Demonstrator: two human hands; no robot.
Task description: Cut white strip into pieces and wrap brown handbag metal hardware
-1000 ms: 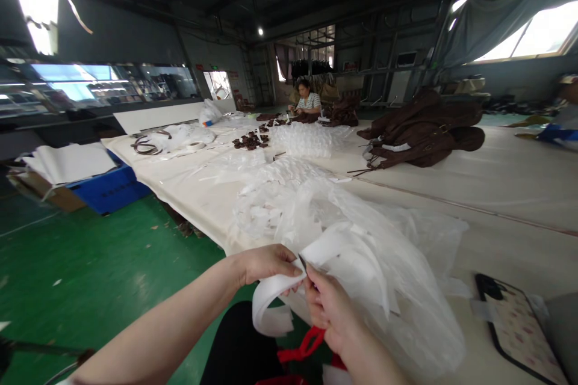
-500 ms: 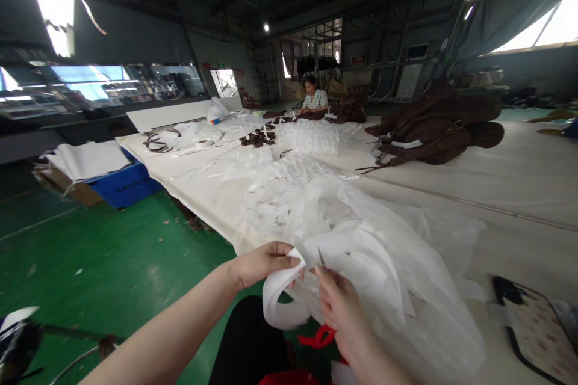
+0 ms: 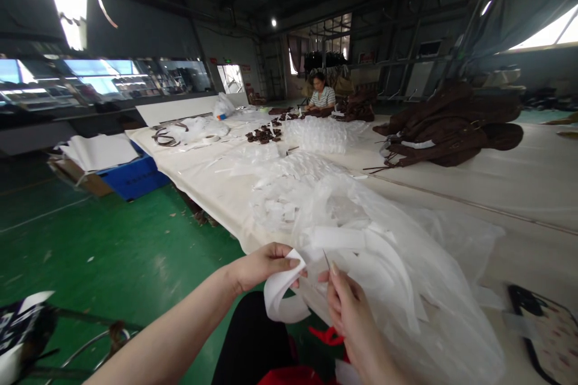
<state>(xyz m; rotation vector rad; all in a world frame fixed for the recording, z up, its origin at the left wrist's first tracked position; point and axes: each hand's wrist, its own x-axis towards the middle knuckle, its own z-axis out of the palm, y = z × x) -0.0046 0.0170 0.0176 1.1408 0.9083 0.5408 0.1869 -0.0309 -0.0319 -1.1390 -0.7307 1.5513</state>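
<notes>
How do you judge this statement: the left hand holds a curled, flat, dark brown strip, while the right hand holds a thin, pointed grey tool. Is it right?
Not quite: the colour is wrong. The head view shows the left hand holding a curled, flat white strip, while the right hand holds a thin, pointed grey tool.

And up front, the curled white strip sits left of the loose translucent plastic bag, sprawled on the long cream bench; rectangular patterned phone to its right, heaped brown soft goods behind, oblong blue box left, on the green floor!
</notes>
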